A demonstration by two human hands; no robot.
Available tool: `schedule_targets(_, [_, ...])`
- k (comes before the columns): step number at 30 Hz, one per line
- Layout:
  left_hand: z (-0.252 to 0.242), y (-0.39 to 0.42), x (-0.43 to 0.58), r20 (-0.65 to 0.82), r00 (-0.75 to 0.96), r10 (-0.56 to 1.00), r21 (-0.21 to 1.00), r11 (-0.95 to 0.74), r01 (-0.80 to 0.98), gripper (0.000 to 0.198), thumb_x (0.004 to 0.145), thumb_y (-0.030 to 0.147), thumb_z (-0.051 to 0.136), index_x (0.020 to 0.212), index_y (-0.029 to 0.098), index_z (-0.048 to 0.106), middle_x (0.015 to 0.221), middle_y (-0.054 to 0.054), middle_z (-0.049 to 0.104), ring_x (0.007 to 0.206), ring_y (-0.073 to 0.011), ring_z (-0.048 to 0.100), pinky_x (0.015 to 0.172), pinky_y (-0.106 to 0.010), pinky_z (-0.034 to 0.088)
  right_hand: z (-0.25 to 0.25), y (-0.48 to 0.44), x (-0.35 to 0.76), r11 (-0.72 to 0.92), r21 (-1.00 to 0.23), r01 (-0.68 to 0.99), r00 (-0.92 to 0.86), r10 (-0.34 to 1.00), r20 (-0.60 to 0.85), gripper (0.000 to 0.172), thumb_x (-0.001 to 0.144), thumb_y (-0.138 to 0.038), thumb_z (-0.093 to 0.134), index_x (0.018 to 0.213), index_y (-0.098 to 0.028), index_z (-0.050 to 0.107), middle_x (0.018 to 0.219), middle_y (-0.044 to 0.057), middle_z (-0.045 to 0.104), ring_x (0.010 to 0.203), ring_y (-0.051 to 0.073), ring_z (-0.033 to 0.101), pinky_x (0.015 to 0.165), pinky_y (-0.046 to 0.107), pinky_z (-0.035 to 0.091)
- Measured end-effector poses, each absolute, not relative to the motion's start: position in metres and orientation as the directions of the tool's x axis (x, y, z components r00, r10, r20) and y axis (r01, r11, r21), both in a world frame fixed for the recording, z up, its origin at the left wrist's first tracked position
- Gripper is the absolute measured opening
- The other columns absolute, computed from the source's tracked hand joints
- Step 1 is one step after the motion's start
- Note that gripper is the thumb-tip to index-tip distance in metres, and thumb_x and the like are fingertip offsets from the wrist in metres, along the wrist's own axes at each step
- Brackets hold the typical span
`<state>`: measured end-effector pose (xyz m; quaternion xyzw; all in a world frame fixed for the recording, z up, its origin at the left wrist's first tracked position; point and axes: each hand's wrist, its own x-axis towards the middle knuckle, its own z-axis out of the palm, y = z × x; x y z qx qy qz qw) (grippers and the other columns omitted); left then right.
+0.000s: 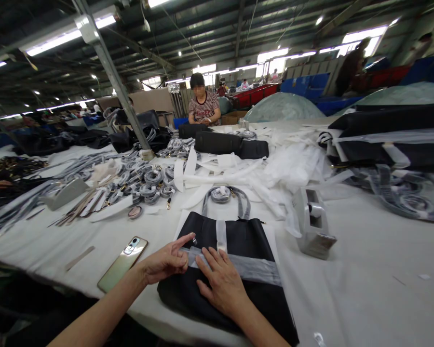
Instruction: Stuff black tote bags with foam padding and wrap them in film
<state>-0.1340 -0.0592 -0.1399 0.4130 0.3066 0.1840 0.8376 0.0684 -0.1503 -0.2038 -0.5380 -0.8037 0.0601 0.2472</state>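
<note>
A black handbag (238,289) lies flat on the table in front of me, a band of translucent wrapping (253,270) across its middle. A pale strip (221,231) runs down its upper middle. The bag's wrapped handle (244,205) loops out at the far end, around a coiled strap (220,194). My right hand (220,279) rests on the bag and band, fingers spread. Over the bag's left side, my left hand (169,260) has its index finger stretched out and the others curled. A small shiny bit (194,240), too small to name, shows by that fingertip.
A phone (125,262) lies left of the bag, a tape dispenser (313,224) right of it. Several coiled straps (152,180) and white sheets (292,164) cover the far table. Black bags (394,140) are piled right. Beyond a metal post (117,79), a person (204,106) faces me.
</note>
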Motion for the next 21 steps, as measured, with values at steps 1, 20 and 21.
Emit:
schedule_targets(1, [-0.139, -0.061, -0.135, -0.374, 0.749, 0.547, 0.793, 0.607, -0.047, 0.073, 0.074, 0.018, 0.073, 0.138, 0.026, 0.038, 0.061, 0.003, 0.057, 0.058, -0.0093, 0.052, 0.061, -0.023, 0.037, -0.204, -0.150, 0.068, 0.415, -0.363, 0.834, -0.300, 0.894, 0.333, 0.051, 0.086, -0.041, 0.055, 0.135, -0.028, 0.046, 0.144, 0.007, 0.042, 0.132, 0.027, 0.037, 0.110, 0.050, 0.029])
schedule_targets(20, [-0.180, -0.094, -0.089, -0.250, 0.459, 0.853, 0.765, 0.464, -0.446, 0.057, 0.084, 0.043, 0.062, 0.133, 0.027, 0.038, 0.118, -0.010, 0.064, 0.119, -0.0205, 0.053, 0.105, -0.036, 0.033, -0.200, -0.153, 0.065, 0.394, -0.384, 0.835, -0.281, 0.906, 0.317, 0.049, 0.084, -0.042, 0.057, 0.130, -0.025, 0.050, 0.148, 0.013, 0.032, 0.137, 0.027, 0.028, 0.111, 0.050, 0.027])
schedule_targets(21, [-0.184, -0.094, -0.090, -0.250, 0.455, 0.855, 0.760, 0.464, -0.456, 0.058, 0.085, 0.044, 0.061, 0.134, 0.027, 0.037, 0.118, -0.010, 0.064, 0.119, -0.0204, 0.054, 0.106, -0.037, 0.033, -0.201, -0.153, 0.066, 0.398, -0.411, 0.820, -0.279, 0.906, 0.319, 0.047, 0.083, -0.040, 0.057, 0.128, -0.025, 0.052, 0.148, 0.013, 0.031, 0.137, 0.027, 0.028, 0.112, 0.051, 0.027])
